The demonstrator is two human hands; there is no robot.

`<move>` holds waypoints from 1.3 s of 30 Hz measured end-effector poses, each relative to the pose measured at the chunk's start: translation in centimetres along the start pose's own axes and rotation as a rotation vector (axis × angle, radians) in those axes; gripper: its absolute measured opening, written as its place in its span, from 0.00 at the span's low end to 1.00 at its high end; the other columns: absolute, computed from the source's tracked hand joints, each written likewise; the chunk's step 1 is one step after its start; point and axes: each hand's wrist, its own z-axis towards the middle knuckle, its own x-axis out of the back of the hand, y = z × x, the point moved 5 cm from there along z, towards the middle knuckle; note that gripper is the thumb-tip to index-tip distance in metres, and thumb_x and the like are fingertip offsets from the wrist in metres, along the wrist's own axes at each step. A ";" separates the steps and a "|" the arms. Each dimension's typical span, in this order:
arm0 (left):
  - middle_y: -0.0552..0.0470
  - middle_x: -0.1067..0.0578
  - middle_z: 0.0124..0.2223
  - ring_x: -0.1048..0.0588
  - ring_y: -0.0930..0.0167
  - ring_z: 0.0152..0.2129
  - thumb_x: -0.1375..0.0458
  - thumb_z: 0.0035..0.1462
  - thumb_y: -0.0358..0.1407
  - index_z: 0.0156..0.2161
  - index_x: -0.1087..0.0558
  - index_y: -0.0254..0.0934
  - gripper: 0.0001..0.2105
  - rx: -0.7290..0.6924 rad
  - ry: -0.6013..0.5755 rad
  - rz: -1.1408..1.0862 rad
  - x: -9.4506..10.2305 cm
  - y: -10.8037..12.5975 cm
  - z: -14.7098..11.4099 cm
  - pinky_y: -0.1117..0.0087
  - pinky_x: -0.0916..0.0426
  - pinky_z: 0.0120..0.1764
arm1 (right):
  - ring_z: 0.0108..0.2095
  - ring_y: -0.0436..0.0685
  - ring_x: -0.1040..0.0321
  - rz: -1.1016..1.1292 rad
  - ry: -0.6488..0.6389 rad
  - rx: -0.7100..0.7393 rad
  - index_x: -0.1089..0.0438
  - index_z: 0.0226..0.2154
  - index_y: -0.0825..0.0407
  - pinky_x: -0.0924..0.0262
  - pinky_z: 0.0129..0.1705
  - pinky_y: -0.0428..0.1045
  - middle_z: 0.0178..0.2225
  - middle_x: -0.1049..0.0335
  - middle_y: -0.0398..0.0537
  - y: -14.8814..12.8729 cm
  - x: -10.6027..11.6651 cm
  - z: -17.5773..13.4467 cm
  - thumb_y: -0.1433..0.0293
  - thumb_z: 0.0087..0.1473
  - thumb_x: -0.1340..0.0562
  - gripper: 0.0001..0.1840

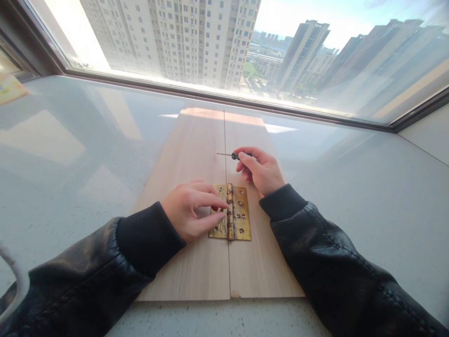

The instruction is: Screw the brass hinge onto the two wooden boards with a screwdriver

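A worn brass hinge [242, 224] lies opened flat across the seam between two pale wooden boards. Its left leaf rests on the left board [189, 276], its right leaf on the right board [263, 281]. My left hand [194, 208] is over the left leaf, thumb and forefinger apart beside the hinge barrel; I make out nothing held between them, and the hand covers part of that leaf. My right hand [261, 169], beyond the hinge, grips a small screwdriver [235, 156] by its dark handle. The thin shaft points left across the seam, clear of the hinge.
The boards lie on a speckled white sill [351, 187] that reflects light. A brown window frame [224, 99] runs along the back, with tall buildings outside. At the lower left edge a pale curved cord or tube [19, 274] crosses in front of my sleeve.
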 end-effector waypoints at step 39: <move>0.54 0.35 0.21 0.38 0.75 0.22 0.43 0.53 0.28 0.20 0.32 0.31 0.11 -0.031 -0.105 0.078 -1.1 0.8 0.7 0.73 0.41 0.26 | 0.17 0.44 0.42 0.067 0.004 -0.109 0.29 0.35 0.53 0.47 0.20 0.43 0.20 0.34 0.40 0.3 -0.1 0.2 0.61 0.49 0.38 0.14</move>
